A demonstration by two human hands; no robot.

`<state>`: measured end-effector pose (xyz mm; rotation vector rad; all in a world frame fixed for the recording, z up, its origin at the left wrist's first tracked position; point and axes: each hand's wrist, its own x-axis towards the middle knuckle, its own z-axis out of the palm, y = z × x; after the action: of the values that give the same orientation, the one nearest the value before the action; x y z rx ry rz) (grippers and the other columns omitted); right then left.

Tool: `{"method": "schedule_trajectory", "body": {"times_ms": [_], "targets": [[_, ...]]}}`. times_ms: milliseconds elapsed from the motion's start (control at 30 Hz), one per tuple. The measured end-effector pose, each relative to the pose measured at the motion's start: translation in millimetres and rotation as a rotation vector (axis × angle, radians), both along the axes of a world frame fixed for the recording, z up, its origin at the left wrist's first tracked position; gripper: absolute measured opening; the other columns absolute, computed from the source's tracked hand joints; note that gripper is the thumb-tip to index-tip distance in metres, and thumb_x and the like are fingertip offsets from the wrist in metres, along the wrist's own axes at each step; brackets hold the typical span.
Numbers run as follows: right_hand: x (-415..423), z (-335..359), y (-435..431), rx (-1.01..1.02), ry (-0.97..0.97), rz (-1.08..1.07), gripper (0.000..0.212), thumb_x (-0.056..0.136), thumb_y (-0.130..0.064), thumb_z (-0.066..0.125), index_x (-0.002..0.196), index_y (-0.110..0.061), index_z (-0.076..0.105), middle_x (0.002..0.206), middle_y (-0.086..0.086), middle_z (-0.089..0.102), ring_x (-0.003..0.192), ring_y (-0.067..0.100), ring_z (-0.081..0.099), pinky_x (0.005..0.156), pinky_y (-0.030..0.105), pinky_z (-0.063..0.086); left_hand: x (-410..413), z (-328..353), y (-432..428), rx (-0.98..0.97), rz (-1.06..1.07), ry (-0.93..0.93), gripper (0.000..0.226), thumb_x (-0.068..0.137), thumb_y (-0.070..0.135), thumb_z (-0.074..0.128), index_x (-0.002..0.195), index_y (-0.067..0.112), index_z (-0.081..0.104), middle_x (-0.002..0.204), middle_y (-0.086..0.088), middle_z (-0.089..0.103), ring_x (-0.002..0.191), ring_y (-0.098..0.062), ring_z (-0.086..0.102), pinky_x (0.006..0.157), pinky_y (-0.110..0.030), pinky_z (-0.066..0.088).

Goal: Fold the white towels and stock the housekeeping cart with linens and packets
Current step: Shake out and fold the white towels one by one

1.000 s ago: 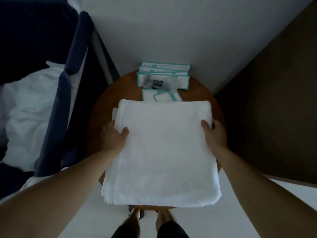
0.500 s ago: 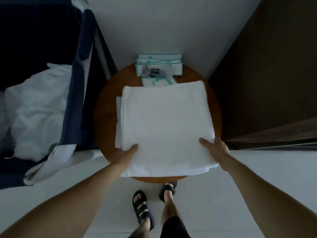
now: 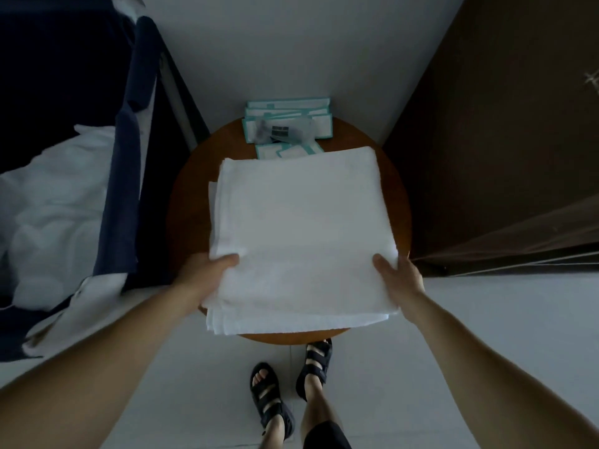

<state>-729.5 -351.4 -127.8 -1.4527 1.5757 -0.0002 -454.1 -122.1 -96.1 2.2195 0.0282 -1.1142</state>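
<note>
A: Fingers [image 3: 227, 261], left hand [image 3: 202, 273]?
B: Thumb on top of the folded white towels [image 3: 301, 231]; the rest hidden beneath; grasping the near left corner.
A: Right hand [image 3: 400, 277]?
B: Same; thumb over, clasping the near right edge.
A: Towels, location?
B: Stacked on the round wooden table [image 3: 186, 202]; teal-edged packets [image 3: 319, 128] just beyond, far side; navy bin [image 3: 123, 189] of white linen at left.

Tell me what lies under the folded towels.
A round wooden table shows around the towels; small packets poke out from under their far edge. Anything else beneath is covered.
</note>
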Motion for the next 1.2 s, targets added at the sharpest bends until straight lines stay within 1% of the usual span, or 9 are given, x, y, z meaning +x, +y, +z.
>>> {"method": "schedule_trajectory", "body": {"times_ms": [133,233,367,467,633,833,1000,1100,1200], "targets": [[-5,-23,11,-0.004,0.089,0.145,0.054,0.096,-0.055,0.05,0.134,-0.017,0.049,0.122,0.011,0.062,0.094,0.027,0.052,0.08,0.037,0.041,-23,-36,28,0.2,-0.084,-0.084,0.058,0.097,0.05,0.055,0.133,0.004,0.056,0.131,-0.017,0.059,0.11,-0.034,0.059,0.085,-0.035,0.045],[6,-23,11,-0.078,0.091,0.158,0.047,0.097,-0.054,0.048,0.118,-0.013,0.053,0.114,0.016,0.064,0.1,0.037,0.059,0.079,0.037,0.043,-20,-39,28,0.219,-0.074,-0.265,0.056,0.103,0.045,0.043,0.13,-0.003,0.053,0.133,-0.026,0.056,0.119,-0.043,0.053,0.096,-0.043,0.041],[10,-19,15,-0.144,0.084,0.1,0.044,0.1,-0.049,0.043,0.116,-0.009,0.052,0.112,0.02,0.063,0.101,0.041,0.06,0.078,0.039,0.043,-24,-35,26,0.213,-0.105,-0.388,0.05,0.106,0.042,0.035,0.12,-0.002,0.053,0.123,-0.027,0.058,0.114,-0.043,0.055,0.094,-0.045,0.041],[5,-28,29,-0.04,0.164,0.085,0.046,0.103,-0.047,0.037,0.122,-0.007,0.048,0.119,0.023,0.061,0.105,0.043,0.059,0.087,0.047,0.048,-27,-42,30,0.328,-0.188,-0.377,0.049,0.107,0.038,0.032,0.121,-0.004,0.054,0.127,-0.029,0.054,0.117,-0.046,0.051,0.098,-0.046,0.04],[15,-29,24,0.012,0.216,0.004,0.048,0.103,-0.044,0.037,0.129,-0.005,0.046,0.122,0.022,0.061,0.106,0.043,0.058,0.087,0.044,0.046,-18,-46,20,0.315,-0.161,-0.324,0.05,0.107,0.037,0.033,0.123,-0.006,0.054,0.128,-0.03,0.057,0.116,-0.045,0.054,0.093,-0.044,0.041],[24,-23,2,0.001,0.082,-0.168,0.041,0.099,-0.036,0.044,0.117,-0.001,0.056,0.084,0.006,0.056,0.074,0.027,0.054,0.072,0.037,0.043,-23,-48,18,0.221,-0.008,-0.245,0.052,0.107,0.037,0.036,0.134,-0.004,0.051,0.137,-0.027,0.053,0.124,-0.042,0.05,0.099,-0.039,0.039],[17,-26,8,-0.065,0.082,-0.055,0.042,0.102,-0.039,0.042,0.126,-0.005,0.05,0.113,0.019,0.061,0.096,0.037,0.055,0.08,0.04,0.042,-31,-48,22,0.181,-0.013,-0.221,0.048,0.107,0.038,0.035,0.13,0.001,0.053,0.132,-0.023,0.056,0.115,-0.038,0.053,0.092,-0.038,0.038],[8,-27,6,-0.155,0.099,0.07,0.038,0.103,-0.036,0.045,0.123,-0.004,0.05,0.118,0.02,0.06,0.103,0.039,0.057,0.081,0.039,0.042,-22,-47,28,0.193,-0.145,-0.226,0.043,0.107,0.04,0.033,0.114,0.004,0.056,0.123,-0.022,0.058,0.098,-0.028,0.05,0.085,-0.035,0.036],[6,-29,7,-0.24,0.138,0.162,0.04,0.105,-0.038,0.041,0.124,-0.004,0.048,0.127,0.019,0.056,0.109,0.041,0.057,0.083,0.042,0.043,-20,-48,27,0.241,-0.238,-0.307,0.038,0.108,0.036,0.032,0.1,0.004,0.051,0.115,-0.025,0.06,0.101,-0.035,0.055,0.082,-0.036,0.036]]}}
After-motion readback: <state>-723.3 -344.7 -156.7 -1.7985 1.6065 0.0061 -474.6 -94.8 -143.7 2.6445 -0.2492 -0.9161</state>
